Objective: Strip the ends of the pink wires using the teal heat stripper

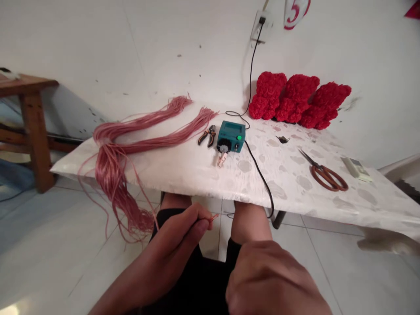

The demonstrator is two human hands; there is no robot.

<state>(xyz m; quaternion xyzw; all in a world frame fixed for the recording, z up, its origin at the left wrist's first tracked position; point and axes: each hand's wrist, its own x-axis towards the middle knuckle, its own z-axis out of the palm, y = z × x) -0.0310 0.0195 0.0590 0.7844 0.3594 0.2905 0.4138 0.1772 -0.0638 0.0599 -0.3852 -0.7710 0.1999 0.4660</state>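
Note:
My left hand (187,232) is closed, thumb against forefinger, pinching a thin pink wire. The copper-coloured end of the wire (214,217) sticks out past my fingertips. My right hand (275,280) is curled up near the camera, its knuckles showing and its fingertips hidden; I cannot make out what it holds. A large bundle of pink wires (113,166) lies over the table's left part and hangs off the front edge. Beyond my hands sits a small teal machine (231,135) with a green button and a round front part, pale pinkish strands hanging from it.
Black-and-orange pliers (207,136) lie left of the machine. A black cable (260,170) runs off the front edge of the table (197,181). To the right are brown-handled scissors (323,171) and a pale device (357,169). Red fluffy bears (298,98) stand along the wall.

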